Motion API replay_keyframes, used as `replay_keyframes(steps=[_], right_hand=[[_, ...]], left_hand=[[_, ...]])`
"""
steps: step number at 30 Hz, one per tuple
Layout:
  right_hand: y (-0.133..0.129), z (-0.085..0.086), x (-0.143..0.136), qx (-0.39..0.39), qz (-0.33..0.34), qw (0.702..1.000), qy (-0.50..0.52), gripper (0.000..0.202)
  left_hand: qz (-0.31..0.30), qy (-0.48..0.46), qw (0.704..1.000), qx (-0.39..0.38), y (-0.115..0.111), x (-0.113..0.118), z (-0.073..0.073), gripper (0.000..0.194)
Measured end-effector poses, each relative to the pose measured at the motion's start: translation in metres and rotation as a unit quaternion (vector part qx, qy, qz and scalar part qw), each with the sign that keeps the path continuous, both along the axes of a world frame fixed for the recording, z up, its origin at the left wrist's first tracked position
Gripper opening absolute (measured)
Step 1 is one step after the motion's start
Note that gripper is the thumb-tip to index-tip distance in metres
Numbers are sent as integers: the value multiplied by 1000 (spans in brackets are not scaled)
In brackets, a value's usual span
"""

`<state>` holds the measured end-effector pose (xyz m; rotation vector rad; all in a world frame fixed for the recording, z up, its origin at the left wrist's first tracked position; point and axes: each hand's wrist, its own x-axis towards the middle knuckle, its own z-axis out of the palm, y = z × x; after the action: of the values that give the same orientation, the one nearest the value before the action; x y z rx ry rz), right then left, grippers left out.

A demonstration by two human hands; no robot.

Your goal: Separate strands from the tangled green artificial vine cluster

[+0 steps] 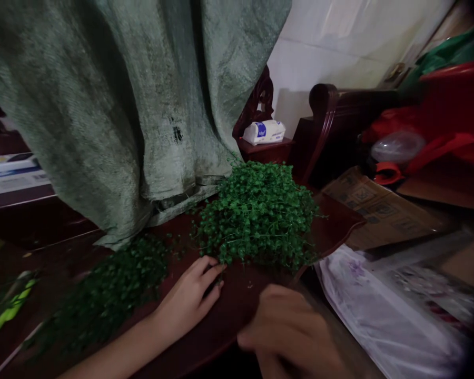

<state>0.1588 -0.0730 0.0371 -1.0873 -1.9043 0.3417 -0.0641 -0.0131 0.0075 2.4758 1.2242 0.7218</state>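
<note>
A large heap of small-leaved green plants (260,213) lies on a dark red wooden table (221,326). My left hand (195,289) rests low over the tabletop at the heap's front left. Its thumb and fingers are bent towards each other in a loose pinch, and whatever is between the tips is too dark to name. Nearer to me, my right hand (296,331) hovers at the table's front edge, blurred, its fingers curled in. Anything inside it is hidden. A second, darker pile of the greens (114,289) stretches along the left.
Behind the heap stands a big grey-green woven sack (174,105). A tissue pack (264,131) sits beyond it. To the right are flattened cardboard (379,208), a white plastic bag (379,310) and red bags (403,123). A yellow-green strip (11,308) lies far left.
</note>
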Motion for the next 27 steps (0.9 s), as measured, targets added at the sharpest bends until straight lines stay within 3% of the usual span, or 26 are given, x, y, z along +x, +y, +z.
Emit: replay_keyframes(steps=[2, 7, 16, 27], right_hand=[[19, -11, -9, 23, 91, 995, -25, 24], [47, -37, -19, 25, 61, 991, -119, 31], [73, -35, -39, 11, 40, 980, -192, 28], [65, -36, -38, -4, 39, 986, -160, 16]], left_hand=[[6, -37, 999, -17, 3, -1, -1, 29], [15, -91, 995, -29, 6, -3, 0, 21], [32, -114, 993, -3, 8, -4, -3, 18], [2, -136, 990, -26, 0, 1, 4, 21]])
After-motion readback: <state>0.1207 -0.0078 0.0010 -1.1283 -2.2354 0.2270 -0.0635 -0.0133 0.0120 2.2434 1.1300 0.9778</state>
